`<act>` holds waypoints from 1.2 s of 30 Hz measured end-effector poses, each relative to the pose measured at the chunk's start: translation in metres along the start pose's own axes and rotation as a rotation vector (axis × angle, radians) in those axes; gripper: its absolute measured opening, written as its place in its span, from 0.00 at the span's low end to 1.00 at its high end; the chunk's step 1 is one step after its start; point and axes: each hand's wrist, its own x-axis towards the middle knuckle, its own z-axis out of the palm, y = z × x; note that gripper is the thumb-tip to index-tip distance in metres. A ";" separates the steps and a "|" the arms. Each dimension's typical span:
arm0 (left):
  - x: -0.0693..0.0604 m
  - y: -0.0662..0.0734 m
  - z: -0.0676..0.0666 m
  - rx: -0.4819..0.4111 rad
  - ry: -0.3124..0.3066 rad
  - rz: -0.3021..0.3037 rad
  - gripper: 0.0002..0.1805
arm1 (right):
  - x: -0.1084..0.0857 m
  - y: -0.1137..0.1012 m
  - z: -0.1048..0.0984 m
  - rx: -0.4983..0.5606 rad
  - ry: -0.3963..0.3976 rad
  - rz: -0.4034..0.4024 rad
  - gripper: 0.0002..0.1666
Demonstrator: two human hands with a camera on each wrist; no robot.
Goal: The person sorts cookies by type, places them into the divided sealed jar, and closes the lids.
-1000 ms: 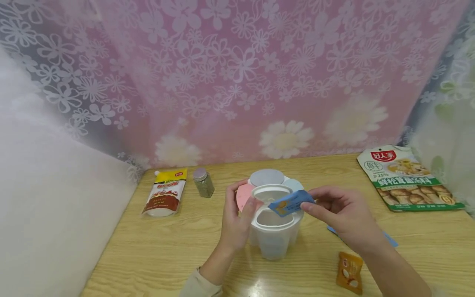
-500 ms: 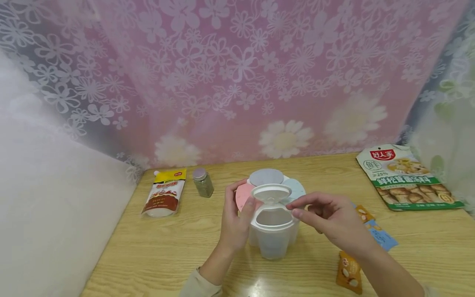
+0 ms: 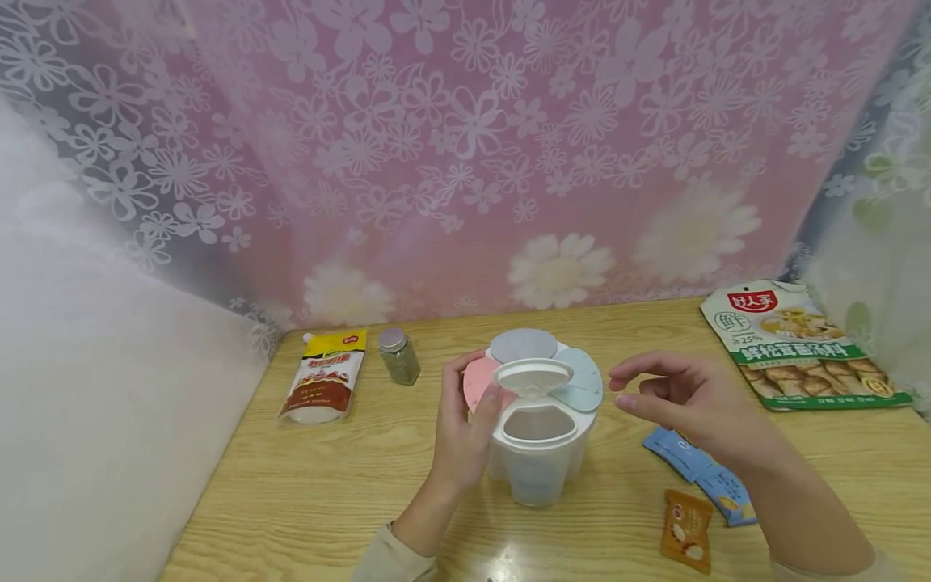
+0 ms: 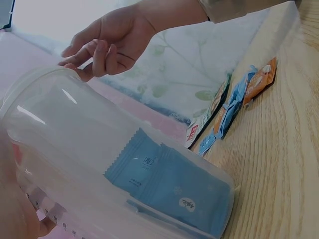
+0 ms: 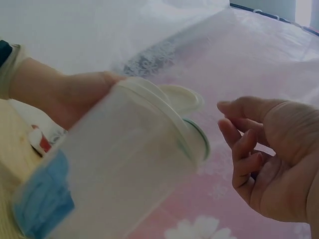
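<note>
Inside the translucent container (image 4: 84,114) lie serrated blue sachets (image 4: 177,181)

The person's right forearm (image 3: 807,509) partly hides blue sachets (image 3: 672,453) on the surface (image 3: 327,501), where a white container (image 3: 541,473) conceals most fingers of the left grip (image 3: 464,440). Small print on the near brown packet (image 3: 686,529) is illegible.

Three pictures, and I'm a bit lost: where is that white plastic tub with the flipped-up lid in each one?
Head: the white translucent plastic tub is below centre, slightly right.
Left wrist: the tub slants large across the left and lower middle.
Right wrist: the tub slants from lower left to the middle.
Shared landmark: the person's bare right hand, visible in all three.
</note>
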 end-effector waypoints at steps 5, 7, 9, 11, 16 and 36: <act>0.000 0.001 0.001 -0.007 -0.004 -0.008 0.22 | -0.001 0.004 -0.021 0.014 -0.064 -0.003 0.20; 0.000 0.001 0.001 -0.006 -0.005 -0.008 0.22 | -0.002 0.007 -0.028 0.003 -0.082 0.011 0.20; 0.000 0.002 0.001 -0.003 -0.005 -0.009 0.22 | -0.002 0.009 -0.034 -0.011 -0.101 0.022 0.20; 0.000 0.002 0.000 -0.002 -0.006 -0.012 0.22 | -0.002 0.012 -0.040 -0.031 -0.117 0.035 0.20; -0.001 0.001 0.000 -0.008 -0.007 -0.014 0.22 | -0.002 0.020 -0.052 -0.015 -0.184 0.042 0.21; 0.000 -0.001 -0.001 0.006 -0.004 0.007 0.22 | -0.007 0.069 -0.101 -0.089 -0.324 0.151 0.24</act>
